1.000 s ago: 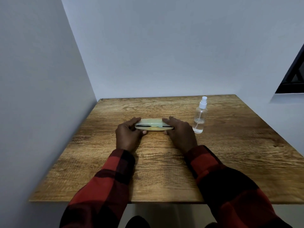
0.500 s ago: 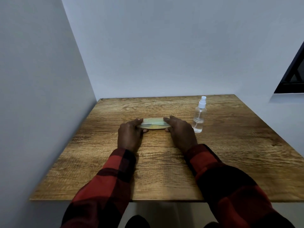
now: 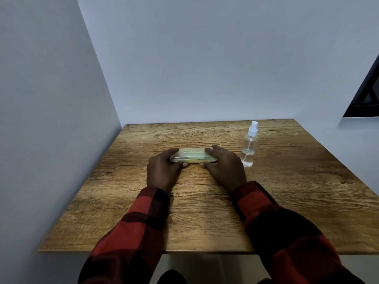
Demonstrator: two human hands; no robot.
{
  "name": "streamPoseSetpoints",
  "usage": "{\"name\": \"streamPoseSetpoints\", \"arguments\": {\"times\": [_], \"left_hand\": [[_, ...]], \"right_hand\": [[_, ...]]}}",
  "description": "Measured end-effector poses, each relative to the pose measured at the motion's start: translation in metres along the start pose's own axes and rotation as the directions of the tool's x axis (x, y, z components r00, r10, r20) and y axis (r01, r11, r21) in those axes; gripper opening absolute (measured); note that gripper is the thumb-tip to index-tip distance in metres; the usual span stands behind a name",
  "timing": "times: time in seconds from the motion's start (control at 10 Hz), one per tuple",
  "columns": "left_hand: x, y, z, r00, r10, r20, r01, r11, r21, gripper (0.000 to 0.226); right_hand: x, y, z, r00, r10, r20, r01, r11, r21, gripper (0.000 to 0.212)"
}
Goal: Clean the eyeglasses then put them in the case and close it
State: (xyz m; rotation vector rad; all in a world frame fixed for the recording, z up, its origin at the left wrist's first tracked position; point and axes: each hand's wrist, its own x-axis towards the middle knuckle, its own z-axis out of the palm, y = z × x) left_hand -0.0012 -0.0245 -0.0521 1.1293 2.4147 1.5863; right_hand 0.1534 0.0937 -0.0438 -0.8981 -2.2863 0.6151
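A pale green translucent eyeglass case (image 3: 192, 156) lies flat on the wooden table (image 3: 205, 212), a little beyond the middle. Its lid is down. A dark shape inside shows faintly through the front; the eyeglasses cannot be made out clearly. My left hand (image 3: 163, 173) grips the case's left end, fingers on top and thumb at the front edge. My right hand (image 3: 224, 168) holds the right end the same way. Both sleeves are red and black plaid.
A small clear spray bottle (image 3: 249, 148) with a white nozzle stands upright just right of my right hand. Grey walls close the table's left and far sides. A dark window frame (image 3: 367, 93) is at the right edge.
The case lid, slightly ajar with a dark gap along the front one second ago, has come down onto the base. Both hands stayed at the case's ends.
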Motion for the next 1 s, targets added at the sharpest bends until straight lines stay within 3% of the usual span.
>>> {"name": "streamPoseSetpoints", "arguments": {"times": [0.2, 0.6, 0.8, 1.0], "left_hand": [[-0.001, -0.002, 0.000, 0.999, 0.037, -0.006, -0.037, 0.998, 0.044, 0.041], [-0.006, 0.002, 0.000, 0.997, 0.071, 0.001, -0.071, 0.994, 0.089, 0.049], [-0.009, 0.003, -0.005, 0.992, 0.120, 0.047, -0.125, 0.984, 0.128, 0.059], [-0.007, 0.000, -0.001, 0.963, 0.270, -0.003, -0.263, 0.938, 0.226, 0.056]], "right_hand": [[-0.002, 0.001, 0.001, 1.000, -0.018, -0.023, 0.018, 1.000, 0.015, 0.041], [-0.007, 0.002, 0.001, 0.998, -0.067, 0.008, 0.067, 0.993, -0.101, 0.051], [-0.013, 0.003, 0.004, 0.983, -0.161, -0.089, 0.146, 0.977, -0.154, 0.057], [-0.009, 0.001, 0.011, 0.938, -0.276, -0.209, 0.227, 0.946, -0.233, 0.063]]}}
